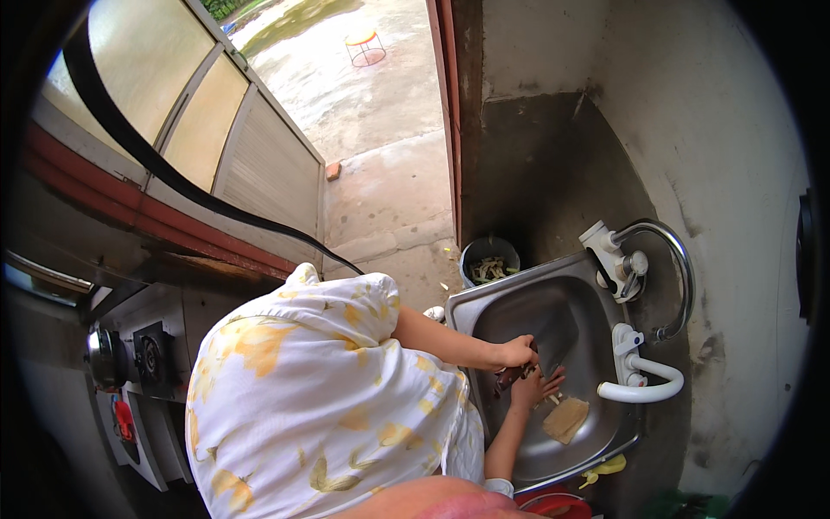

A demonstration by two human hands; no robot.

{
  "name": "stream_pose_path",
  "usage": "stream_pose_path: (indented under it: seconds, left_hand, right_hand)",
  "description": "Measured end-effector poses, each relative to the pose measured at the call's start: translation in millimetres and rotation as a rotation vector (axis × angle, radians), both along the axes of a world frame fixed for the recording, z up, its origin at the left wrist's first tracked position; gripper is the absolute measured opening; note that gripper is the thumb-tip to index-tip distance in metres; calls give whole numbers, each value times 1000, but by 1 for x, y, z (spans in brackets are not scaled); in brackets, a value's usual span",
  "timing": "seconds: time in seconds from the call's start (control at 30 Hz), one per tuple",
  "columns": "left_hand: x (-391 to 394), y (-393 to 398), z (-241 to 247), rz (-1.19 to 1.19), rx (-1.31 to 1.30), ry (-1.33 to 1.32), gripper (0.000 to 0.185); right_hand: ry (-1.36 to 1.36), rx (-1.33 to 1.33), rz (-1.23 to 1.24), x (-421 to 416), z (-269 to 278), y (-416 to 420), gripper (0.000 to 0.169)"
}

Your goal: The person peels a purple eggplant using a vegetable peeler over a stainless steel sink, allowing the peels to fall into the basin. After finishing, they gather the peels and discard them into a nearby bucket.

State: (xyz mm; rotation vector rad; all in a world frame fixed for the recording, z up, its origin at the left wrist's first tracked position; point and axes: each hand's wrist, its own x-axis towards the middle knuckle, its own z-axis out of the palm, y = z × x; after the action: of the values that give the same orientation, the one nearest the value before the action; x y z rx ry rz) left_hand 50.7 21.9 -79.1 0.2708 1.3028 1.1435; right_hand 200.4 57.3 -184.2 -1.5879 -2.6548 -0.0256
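Note:
Over the stainless steel sink [587, 324], my left hand [519, 352] is closed around a dark brown, elongated object [509, 378]; its exact kind is unclear. Just below and touching or close to it is my right hand [533, 388], its fingers spread and pointing towards the faucets. Its palm is hidden, and I see nothing gripped in its fingers. A tan, roughly square sponge or cloth [566, 420] lies on the sink's bottom beside the right hand. Small pale pieces [553, 398] lie between the fingertips and the tan thing.
A chrome gooseneck faucet [687, 272] and a white curved faucet [655, 388] stand along the sink's far side. A bucket of vegetable scraps [491, 261] stands beside it, near an open doorway. A yellow item [606, 468] and a red basin [557, 505] are at the other end.

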Motion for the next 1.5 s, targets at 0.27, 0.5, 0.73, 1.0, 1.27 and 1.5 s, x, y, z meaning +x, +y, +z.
stream_pose_path:
  seconds: [0.27,0.5,0.73,1.0,1.27,1.5]
  left_hand:
    - [-19,1,-28,-82,-79,-77,22]
    - [-28,-14,-21,-87,-83,-29,20]
    - [-34,-17,-24,-222,-40,225,14]
    - [-37,-14,-35,-219,-139,282,27]
    - [-18,-12,-33,-386,-187,50,49]
    - [9,-17,-29,-583,-140,-59,67]
  right_hand:
    - [95,-258,6,13,-11,-1,70]
    - [89,-460,-32,10,1,9,79]
    - [268,-517,54,25,-36,23,71]
    - [446,-726,103,26,-19,38,45]
    - [1000,-1089,-267,87,4,47,23]
    - [1280,-1087,-330,53,176,29,38]
